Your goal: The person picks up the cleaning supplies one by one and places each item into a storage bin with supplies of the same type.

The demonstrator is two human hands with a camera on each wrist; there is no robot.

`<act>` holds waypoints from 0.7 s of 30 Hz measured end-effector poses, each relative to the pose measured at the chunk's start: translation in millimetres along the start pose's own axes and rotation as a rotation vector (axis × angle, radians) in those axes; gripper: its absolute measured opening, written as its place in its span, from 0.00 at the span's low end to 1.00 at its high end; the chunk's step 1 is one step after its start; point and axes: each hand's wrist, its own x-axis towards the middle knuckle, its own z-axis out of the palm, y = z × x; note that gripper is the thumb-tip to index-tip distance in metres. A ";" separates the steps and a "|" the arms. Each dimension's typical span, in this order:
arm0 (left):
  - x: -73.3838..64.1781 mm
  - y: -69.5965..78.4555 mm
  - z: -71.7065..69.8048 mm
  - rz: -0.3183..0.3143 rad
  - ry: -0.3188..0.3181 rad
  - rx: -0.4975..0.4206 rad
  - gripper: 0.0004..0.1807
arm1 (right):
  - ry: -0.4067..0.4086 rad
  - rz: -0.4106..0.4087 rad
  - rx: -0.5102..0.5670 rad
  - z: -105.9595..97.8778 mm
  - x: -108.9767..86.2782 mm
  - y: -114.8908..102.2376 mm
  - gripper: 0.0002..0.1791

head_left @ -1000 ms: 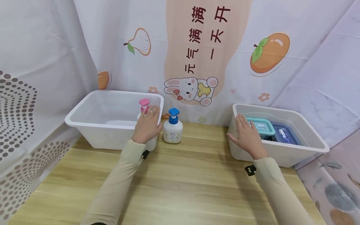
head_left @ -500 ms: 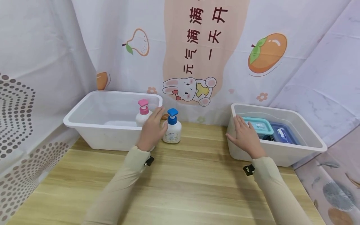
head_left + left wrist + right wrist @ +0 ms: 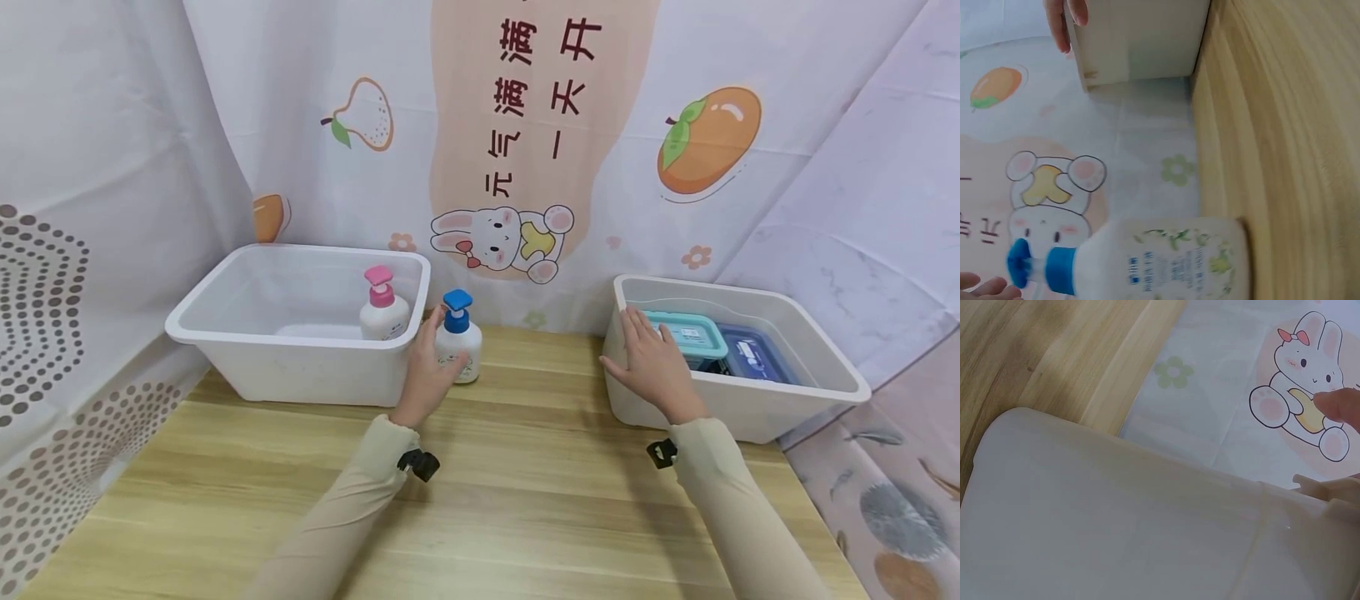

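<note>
Two white bins on the tabletop [image 3: 480, 500], one at each end. Left bin [image 3: 300, 333] with a pink-pump bottle [image 3: 383, 307] already standing inside, near its right wall. Blue-pump bottle [image 3: 457, 340] not in yet, upright on the wood just outside that bin's right corner, close to the cartoon backdrop [image 3: 517, 150]. Left hand [image 3: 429, 367] up against its near side, fingers loosely wrapped toward the body; touching or only about to, hard to call from the head view, and the left wrist view shows just the bottle [image 3: 1166, 259] with a fingertip at the edge, so no firm grip to report. Right hand [image 3: 651, 358] laid flat on the near-left corner of the right bin [image 3: 750, 400], fingers straight over the rim, steadying rather than grabbing. Looks like roughly halfway on the bottles: one in, one left to lift over the rim. Headcount: two bins, two pump bottles (one pink top, one blue top), two lidded boxes in the right bin, a teal-lidded box [image 3: 688, 335] and a dark blue-lidded box [image 3: 753, 354] side by side. Right wrist view mostly bin wall [image 3: 1122, 525] and a fingertip against the rabbit print.
</note>
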 end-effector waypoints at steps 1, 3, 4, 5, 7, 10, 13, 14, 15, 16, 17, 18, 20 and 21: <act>0.7 -3.0 1.3 -0.038 -0.028 -0.012 0.41 | 0.004 -0.001 -0.001 0.2 0.0 -0.1 0.48; 3.1 -9.6 3.9 -0.088 -0.070 -0.025 0.43 | 0.013 -0.004 -0.004 0.4 -0.1 -0.4 0.48; 4.7 -12.9 5.1 -0.100 -0.078 -0.030 0.44 | 0.018 -0.006 -0.005 0.4 -0.2 -0.5 0.48; 6.1 -16.2 6.1 -0.104 -0.081 -0.031 0.44 | 0.023 -0.008 -0.006 0.7 -0.2 -0.4 0.48; 9.0 -22.1 8.1 -0.116 -0.076 -0.037 0.45 | 0.029 -0.011 -0.010 0.8 -0.3 -0.5 0.47; 13.6 -30.2 10.7 -0.145 -0.066 -0.040 0.45 | 0.031 -0.013 -0.013 1.0 -0.5 -0.8 0.47; 19.4 -35.6 12.9 -0.200 -0.063 -0.055 0.45 | 0.029 -0.014 -0.018 1.6 -0.5 -0.6 0.47; 21.6 -36.8 13.5 -0.217 -0.063 -0.063 0.44 | 0.029 -0.013 -0.020 1.8 -0.5 -0.5 0.48; 24.0 -37.8 14.1 -0.235 -0.064 -0.070 0.44 | 0.029 -0.012 -0.020 1.8 -0.5 -0.4 0.48; 26.7 -38.6 14.7 -0.247 -0.065 -0.074 0.43 | 0.029 -0.010 -0.021 1.9 -0.4 -0.3 0.48; 29.6 -39.7 15.3 -0.258 -0.064 -0.075 0.42 | 0.030 -0.010 -0.021 2.0 -0.2 -0.1 0.48; 32.3 -40.4 16.1 -0.270 -0.064 -0.075 0.41 | 0.031 -0.009 -0.020 2.1 -0.1 -0.1 0.48; 37.3 -42.2 17.6 -0.291 -0.070 -0.067 0.40 | 0.033 -0.008 -0.019 2.3 0.3 0.3 0.48; 39.5 -43.1 18.3 -0.302 -0.074 -0.061 0.39 | 0.034 -0.009 -0.018 2.3 0.5 0.2 0.48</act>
